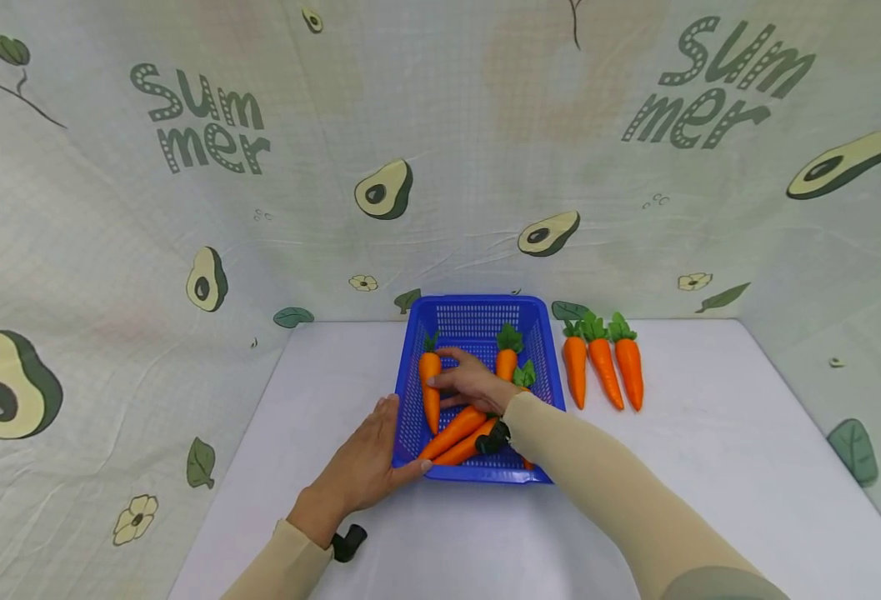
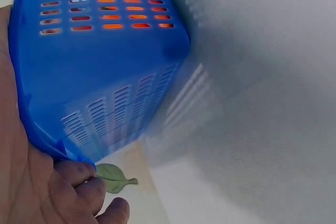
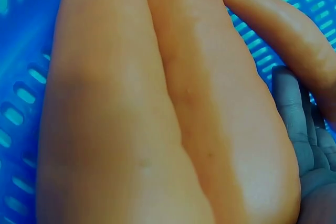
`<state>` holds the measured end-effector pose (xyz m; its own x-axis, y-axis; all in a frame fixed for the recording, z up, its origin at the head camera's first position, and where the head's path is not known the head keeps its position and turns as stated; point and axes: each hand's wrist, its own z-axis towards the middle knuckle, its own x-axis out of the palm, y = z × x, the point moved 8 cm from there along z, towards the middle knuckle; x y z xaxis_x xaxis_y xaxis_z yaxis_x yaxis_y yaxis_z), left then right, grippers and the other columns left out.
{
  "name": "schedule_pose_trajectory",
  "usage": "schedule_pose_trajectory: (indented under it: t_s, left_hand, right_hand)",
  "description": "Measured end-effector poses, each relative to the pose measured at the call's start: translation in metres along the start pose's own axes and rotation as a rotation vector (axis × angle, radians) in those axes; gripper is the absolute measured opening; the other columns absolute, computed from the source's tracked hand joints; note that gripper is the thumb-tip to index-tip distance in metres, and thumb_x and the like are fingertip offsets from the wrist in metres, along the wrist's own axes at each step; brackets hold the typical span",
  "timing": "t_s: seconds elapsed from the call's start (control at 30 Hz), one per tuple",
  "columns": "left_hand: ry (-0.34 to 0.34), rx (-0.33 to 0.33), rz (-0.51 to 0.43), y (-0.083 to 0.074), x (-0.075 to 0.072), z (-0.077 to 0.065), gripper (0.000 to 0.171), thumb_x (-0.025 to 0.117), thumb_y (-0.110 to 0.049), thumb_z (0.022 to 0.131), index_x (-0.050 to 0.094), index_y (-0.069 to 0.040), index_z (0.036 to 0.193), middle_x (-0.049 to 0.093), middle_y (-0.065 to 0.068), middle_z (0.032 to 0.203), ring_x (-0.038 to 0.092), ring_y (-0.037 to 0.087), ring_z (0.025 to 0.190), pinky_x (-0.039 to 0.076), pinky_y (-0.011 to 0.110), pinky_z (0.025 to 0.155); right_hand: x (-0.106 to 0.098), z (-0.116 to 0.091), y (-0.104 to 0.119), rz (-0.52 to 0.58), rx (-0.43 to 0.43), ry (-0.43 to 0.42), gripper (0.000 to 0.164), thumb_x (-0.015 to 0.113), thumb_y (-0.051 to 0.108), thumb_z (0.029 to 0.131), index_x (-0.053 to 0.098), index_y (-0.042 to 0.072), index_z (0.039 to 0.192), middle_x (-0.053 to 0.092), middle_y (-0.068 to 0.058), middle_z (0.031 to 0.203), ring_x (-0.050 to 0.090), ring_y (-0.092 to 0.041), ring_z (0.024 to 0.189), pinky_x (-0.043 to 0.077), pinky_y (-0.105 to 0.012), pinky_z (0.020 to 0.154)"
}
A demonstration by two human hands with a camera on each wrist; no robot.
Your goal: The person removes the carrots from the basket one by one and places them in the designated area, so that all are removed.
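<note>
A blue plastic basket [image 1: 478,475] stands on the table with several orange carrots in it, some with green leafy tops. My right hand [image 1: 470,382] reaches into it from the right, fingers extended to the carrot [image 1: 430,387] along the left wall. One fingertip overlaps that carrot's side; in the right wrist view the fingers [image 3: 289,106] lie beside it. Two carrots [image 3: 226,114] lie side by side under the right wrist. My left hand [image 1: 361,458] rests against the basket's front left corner, fingers straight along the left rim, thumb on the front rim.
Three carrots [image 1: 603,367] with leafy tops lie in a row on the white table [image 1: 710,467], just right of the basket. A cloth [image 1: 470,125] printed with avocados and lettering hangs behind the table and along both sides.
</note>
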<state>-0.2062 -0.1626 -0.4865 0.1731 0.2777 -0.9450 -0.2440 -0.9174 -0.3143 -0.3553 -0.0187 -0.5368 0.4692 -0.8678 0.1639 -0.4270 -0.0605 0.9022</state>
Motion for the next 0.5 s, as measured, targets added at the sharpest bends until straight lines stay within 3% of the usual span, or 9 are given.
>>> schedule_pose_trajectory:
  t_s: [0.5]
  left_hand:
    - [-0.006,0.008,-0.017,-0.0016,-0.0020,-0.0001,0.116,0.051,-0.079,0.096,0.010,0.002,0.168,0.018,0.021,0.175,0.022,0.037,0.162,0.027,0.051,0.129]
  right_hand:
    - [0.0028,-0.0036,0.0074,-0.035,-0.053,-0.016,0.068,0.078,0.009,0.096,0.045,0.018,0.155,0.066,-0.020,0.136,0.074,-0.029,0.108,0.064,-0.052,0.089]
